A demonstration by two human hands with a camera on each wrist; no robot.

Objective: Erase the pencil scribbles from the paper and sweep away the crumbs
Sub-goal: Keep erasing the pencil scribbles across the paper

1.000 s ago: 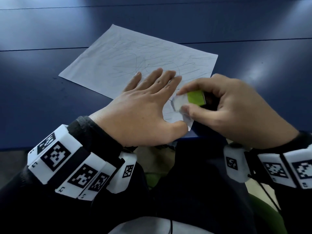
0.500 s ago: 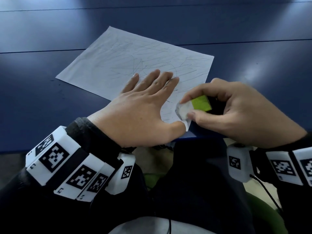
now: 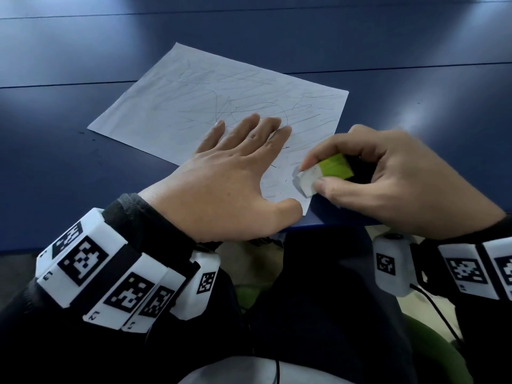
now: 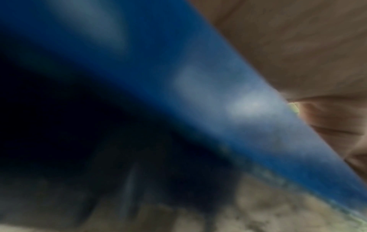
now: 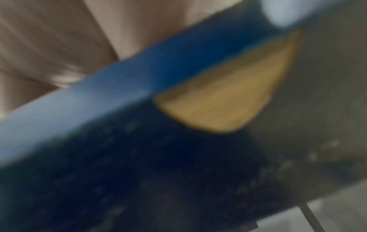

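Observation:
A white sheet of paper (image 3: 210, 106) covered in grey pencil scribbles lies skewed on the dark blue table (image 3: 69, 167). My left hand (image 3: 232, 173) lies flat on the sheet's near part, fingers straight and spread, thumb by the near corner. My right hand (image 3: 310, 176) pinches a white eraser (image 3: 307, 180) in a green sleeve between forefinger and thumb. The eraser's tip touches the paper near its right corner. Both wrist views are blurred and show only the blue table edge (image 4: 218, 109) and skin.
The table's front edge (image 3: 318, 225) runs just below both hands, with my dark-clothed lap under it. A seam line (image 3: 415, 67) crosses the tabletop behind the paper. A green seat (image 3: 432, 345) shows at the lower right.
The right hand has drawn the eraser rightwards and nearer, away from the left forefinger towards the paper's right corner. The left hand has stayed flat on the sheet.

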